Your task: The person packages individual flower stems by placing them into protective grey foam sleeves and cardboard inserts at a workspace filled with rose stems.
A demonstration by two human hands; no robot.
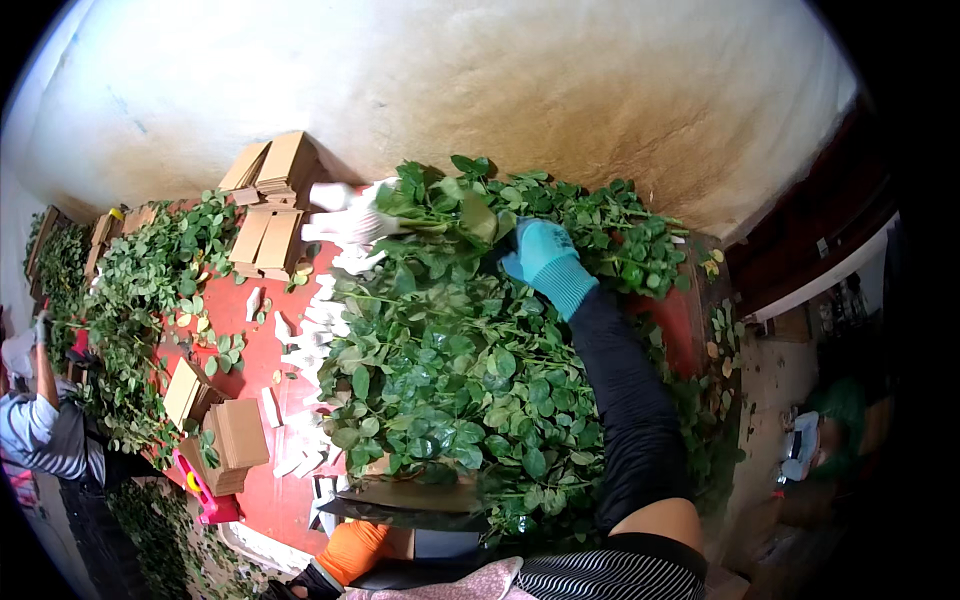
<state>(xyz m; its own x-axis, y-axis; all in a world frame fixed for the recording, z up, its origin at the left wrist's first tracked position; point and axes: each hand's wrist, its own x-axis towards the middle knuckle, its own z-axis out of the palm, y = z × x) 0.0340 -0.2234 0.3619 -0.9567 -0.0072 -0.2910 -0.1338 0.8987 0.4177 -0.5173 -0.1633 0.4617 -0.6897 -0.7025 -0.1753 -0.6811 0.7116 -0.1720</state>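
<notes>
My right hand, in a teal knit-cuff glove, grips leafy green stems at the back of the red table. The stems' left ends carry flower heads in white net sleeves, slightly blurred. Below that hand lies a broad heap of leafy stems, with more white-sleeved heads along its left side. My left hand, in an orange glove, is low in the picture beside a dark curved panel. Its fingers are mostly hidden, so its grip is unclear.
Stacks of cardboard pieces stand by the wall, with others nearer. A pink tape dispenser sits at the table's near edge. Left, a person in a blue sleeve stands by more leafy stems. Loose leaves lie about.
</notes>
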